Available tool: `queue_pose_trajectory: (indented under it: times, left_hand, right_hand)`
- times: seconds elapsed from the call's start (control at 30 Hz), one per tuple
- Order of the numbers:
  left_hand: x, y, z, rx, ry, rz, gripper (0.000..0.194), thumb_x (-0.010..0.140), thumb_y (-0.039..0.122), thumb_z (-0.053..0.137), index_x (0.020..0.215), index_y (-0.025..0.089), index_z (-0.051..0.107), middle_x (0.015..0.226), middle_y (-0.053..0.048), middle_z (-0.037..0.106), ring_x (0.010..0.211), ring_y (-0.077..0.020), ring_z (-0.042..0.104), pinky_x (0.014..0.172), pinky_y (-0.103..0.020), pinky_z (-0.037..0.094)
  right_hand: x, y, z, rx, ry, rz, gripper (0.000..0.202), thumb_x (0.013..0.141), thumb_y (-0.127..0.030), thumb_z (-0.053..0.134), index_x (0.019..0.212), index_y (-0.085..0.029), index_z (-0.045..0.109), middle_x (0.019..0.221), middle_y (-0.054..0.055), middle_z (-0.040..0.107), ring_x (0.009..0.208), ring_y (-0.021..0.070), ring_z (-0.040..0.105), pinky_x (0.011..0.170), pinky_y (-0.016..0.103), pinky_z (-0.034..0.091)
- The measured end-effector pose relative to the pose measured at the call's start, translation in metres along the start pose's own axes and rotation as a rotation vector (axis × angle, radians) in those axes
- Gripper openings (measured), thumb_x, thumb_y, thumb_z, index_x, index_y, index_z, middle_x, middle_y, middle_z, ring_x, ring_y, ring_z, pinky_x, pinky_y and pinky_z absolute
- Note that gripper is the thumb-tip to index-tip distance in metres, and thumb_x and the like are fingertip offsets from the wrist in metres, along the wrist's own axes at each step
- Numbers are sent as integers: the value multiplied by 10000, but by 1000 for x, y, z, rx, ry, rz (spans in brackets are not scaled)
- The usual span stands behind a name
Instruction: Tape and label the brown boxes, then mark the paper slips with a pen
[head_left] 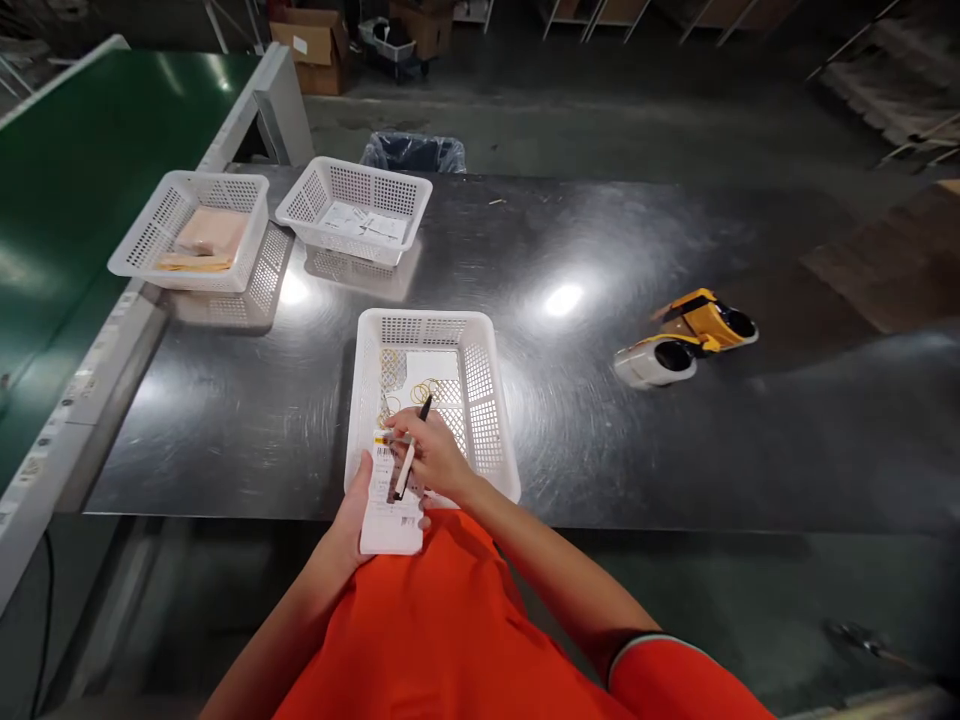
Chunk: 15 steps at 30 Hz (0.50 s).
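Note:
My left hand (pixel 357 515) is closed round the edges of a white printed card (pixel 391 535) with barcodes, held at the table's front edge. My right hand (pixel 431 455) grips a black and white pen (pixel 406 470) slantwise over the card, its lower end near the card's middle. Just beyond both hands is a white perforated basket (pixel 489 400) on the metal table. Inside it are a white paper (pixel 431 368) and thin yellow rings (pixel 421 391). The near part of this basket is partly hidden by my hands.
At the back left stand a basket with pinkish packets (pixel 214 232) and a basket with white papers (pixel 365 222). A yellow and white tape dispenser (pixel 679 340) lies to the right. A green conveyor (pixel 97 130) runs along the left.

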<state>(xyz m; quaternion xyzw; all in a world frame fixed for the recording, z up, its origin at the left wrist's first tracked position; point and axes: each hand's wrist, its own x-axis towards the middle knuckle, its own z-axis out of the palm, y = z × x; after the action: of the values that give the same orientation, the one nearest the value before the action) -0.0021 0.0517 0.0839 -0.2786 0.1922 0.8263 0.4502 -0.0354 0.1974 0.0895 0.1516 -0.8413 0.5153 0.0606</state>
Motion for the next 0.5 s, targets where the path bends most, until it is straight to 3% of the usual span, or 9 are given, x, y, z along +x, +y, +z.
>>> queue_pose_trajectory:
  times: [0.07,0.13,0.2,0.3,0.4,0.5]
  left_hand:
    - [-1,2,3,-34,28,30,524,881,611,409,1031,172,652,829,-87,705,751,-249,674,688,-390,540]
    - [-1,4,8,-77,59,63,500,914,562,384,1056,162,649,870,-88,710,808,-232,677,767,-371,541]
    - [-2,6,11,-97,69,101,489,923,540,384,1081,158,645,922,-92,717,866,-231,677,839,-367,533]
    - [-3,6,13,-75,133,129,519,932,518,384,1204,133,599,1002,-119,721,937,-246,679,911,-379,521]
    - [-4,4,12,-63,156,110,566,937,508,376,1308,112,534,1059,-144,717,982,-265,679,938,-401,518]
    - [-7,2,13,-58,127,99,594,925,526,396,1327,110,531,1085,-145,716,993,-272,681,947,-400,519]
  right_hand:
    - [-6,-10,-4,170,46,69,170,895,-288,476,1040,-235,548,938,61,662,906,218,604,806,378,447]
    - [-13,-22,-6,442,9,154,287,945,-435,386,1123,-247,511,785,14,616,695,169,572,658,312,451]
    - [-19,-32,-3,625,-64,224,366,933,-546,360,995,-236,545,638,-31,509,545,131,462,537,265,389]
    - [-26,-40,9,603,-40,314,432,881,-574,460,644,-213,465,557,-43,404,513,103,367,490,244,318]
    - [-30,-39,23,545,3,386,451,814,-515,579,541,-216,380,487,-59,358,483,90,329,455,235,270]
    - [-33,-35,31,526,-34,398,465,732,-438,664,480,-216,343,431,-77,312,440,72,285,427,230,234]
